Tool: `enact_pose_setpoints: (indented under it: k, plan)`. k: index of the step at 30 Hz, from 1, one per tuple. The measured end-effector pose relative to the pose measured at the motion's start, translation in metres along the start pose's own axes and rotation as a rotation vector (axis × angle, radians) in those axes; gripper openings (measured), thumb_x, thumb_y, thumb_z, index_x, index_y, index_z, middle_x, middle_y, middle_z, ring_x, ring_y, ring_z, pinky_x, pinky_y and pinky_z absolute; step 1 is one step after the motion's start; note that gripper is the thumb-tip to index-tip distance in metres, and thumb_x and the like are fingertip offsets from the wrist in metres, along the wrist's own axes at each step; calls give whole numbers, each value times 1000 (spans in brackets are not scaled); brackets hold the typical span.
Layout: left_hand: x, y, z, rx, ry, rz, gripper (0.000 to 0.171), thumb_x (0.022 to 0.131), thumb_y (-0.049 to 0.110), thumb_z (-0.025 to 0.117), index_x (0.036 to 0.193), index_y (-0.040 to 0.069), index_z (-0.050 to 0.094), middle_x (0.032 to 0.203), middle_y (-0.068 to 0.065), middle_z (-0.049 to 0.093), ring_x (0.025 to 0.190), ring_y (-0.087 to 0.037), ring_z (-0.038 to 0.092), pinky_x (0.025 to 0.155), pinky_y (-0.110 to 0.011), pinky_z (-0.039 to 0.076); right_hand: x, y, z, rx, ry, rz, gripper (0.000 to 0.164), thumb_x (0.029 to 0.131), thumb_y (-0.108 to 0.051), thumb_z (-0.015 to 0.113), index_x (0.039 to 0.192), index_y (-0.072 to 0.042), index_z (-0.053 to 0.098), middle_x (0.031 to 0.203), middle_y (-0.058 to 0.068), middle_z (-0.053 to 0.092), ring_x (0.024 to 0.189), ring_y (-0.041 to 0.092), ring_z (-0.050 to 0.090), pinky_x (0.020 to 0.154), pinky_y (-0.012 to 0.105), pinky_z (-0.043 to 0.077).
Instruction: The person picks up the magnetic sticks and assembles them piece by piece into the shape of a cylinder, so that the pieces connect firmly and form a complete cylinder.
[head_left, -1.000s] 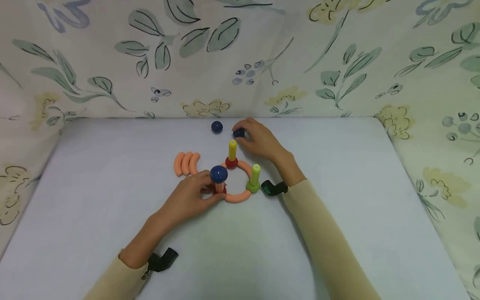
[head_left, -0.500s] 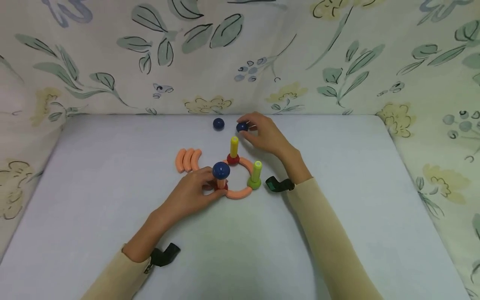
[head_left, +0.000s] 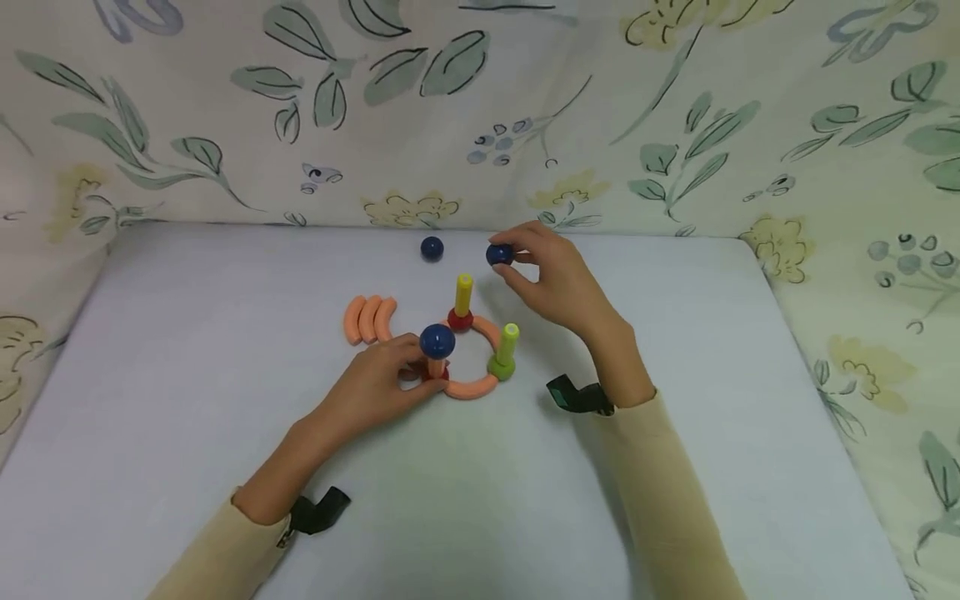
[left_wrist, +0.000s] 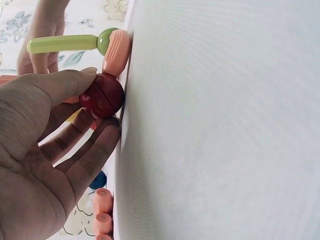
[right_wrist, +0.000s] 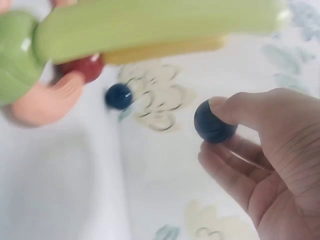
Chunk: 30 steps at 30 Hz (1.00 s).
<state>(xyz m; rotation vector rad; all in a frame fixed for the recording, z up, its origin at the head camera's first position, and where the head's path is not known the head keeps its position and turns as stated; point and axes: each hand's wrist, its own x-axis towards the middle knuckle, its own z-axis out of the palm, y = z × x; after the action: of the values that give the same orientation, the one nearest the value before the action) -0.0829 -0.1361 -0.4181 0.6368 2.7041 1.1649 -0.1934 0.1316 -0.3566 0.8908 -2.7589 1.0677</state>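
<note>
My right hand (head_left: 553, 271) pinches a dark blue ball (right_wrist: 214, 122) between thumb and fingertips, raised over the back of the table. With thumb and fingers my left hand (head_left: 382, 379) grips a red ball (left_wrist: 104, 96) at the ring's left side. Above it stands a post capped by a blue ball (head_left: 437, 342). Curved orange pieces (head_left: 472, 389) join the red ball to a green ball (head_left: 501, 368) with a light green stick (head_left: 508, 340), and to another red ball (head_left: 460, 321) bearing a yellow stick (head_left: 464, 293). Part of the ring hides behind my left hand.
One more blue ball (head_left: 432, 248) lies near the back edge of the white table (head_left: 225, 333). Three loose curved orange pieces (head_left: 369, 319) lie side by side left of the ring. A floral cloth (head_left: 420, 125) hangs behind the table.
My right hand has lifted the blue ball off the table and carried it slightly right. The left hand keeps its grip on the red ball.
</note>
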Motion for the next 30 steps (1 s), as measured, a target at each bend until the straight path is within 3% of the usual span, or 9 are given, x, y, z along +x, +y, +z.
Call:
enact_pose_setpoints:
  k: [8, 16, 30]
  plan:
    - [-1, 0, -3, 16, 12, -9, 12, 92, 26, 85, 92, 25, 72, 98, 8, 70, 91, -7, 69, 86, -32, 63, -3, -18, -8, 81, 74, -80, 34, 99, -9, 74, 132, -3, 67, 128, 13, 66, 120, 23, 69, 103, 39, 61]
    - [-1, 2, -1, 0, -5, -10, 12, 92, 26, 85, 95, 25, 74, 101, 8, 71, 92, -6, 70, 88, -32, 64, -10, -31, -7, 148, 84, -134, 33, 98, -8, 75, 130, -4, 67, 130, 10, 65, 121, 19, 67, 103, 36, 60]
    - [-1, 2, -1, 8, -5, -17, 10, 93, 27, 84, 95, 23, 74, 102, 7, 71, 94, -8, 71, 89, -33, 64, -13, -46, -1, 168, 19, -188, 32, 98, -5, 73, 130, -4, 67, 130, 9, 67, 121, 19, 68, 104, 38, 60]
